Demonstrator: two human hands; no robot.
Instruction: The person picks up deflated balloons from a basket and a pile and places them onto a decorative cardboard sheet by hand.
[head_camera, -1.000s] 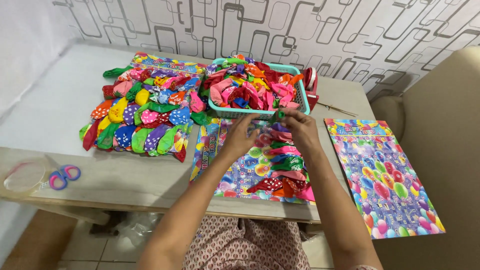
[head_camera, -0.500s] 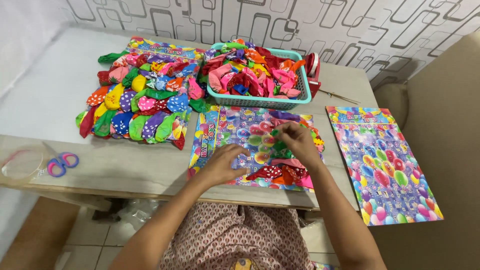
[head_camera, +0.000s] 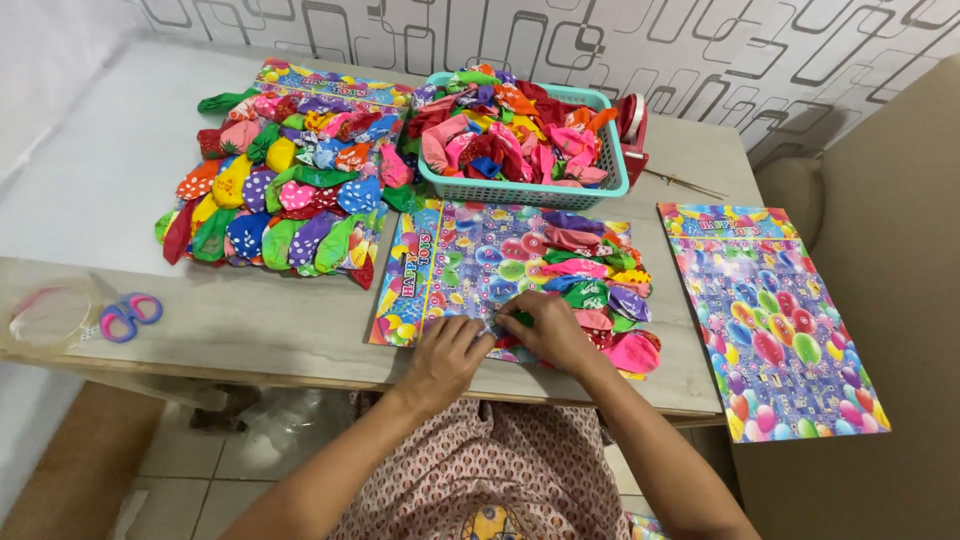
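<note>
Both hands meet at the near edge of a colourful printed card (head_camera: 470, 270) on the desk (head_camera: 250, 320). The left hand (head_camera: 445, 355) presses flat, steadying it; the right hand (head_camera: 550, 330) fingers pinch a green balloon (head_camera: 520, 318) against the card, beside rows already fixed beyond them.

Even, bright indoor light; soft short shadows under teal plastic mesh basket (head_camera: 525, 185) and grey table edge (head_camera: 200, 362). Focus sharp centre; slight wide-angle bowing at frame edges; no glare.

Balloon card (head_camera: 470, 270) at table (head_camera: 250, 330) centre; basket (head_camera: 525, 190) at twelve o'clock, scissors (head_camera: 128, 315) nine, spare card (head_camera: 770, 310) three
</note>
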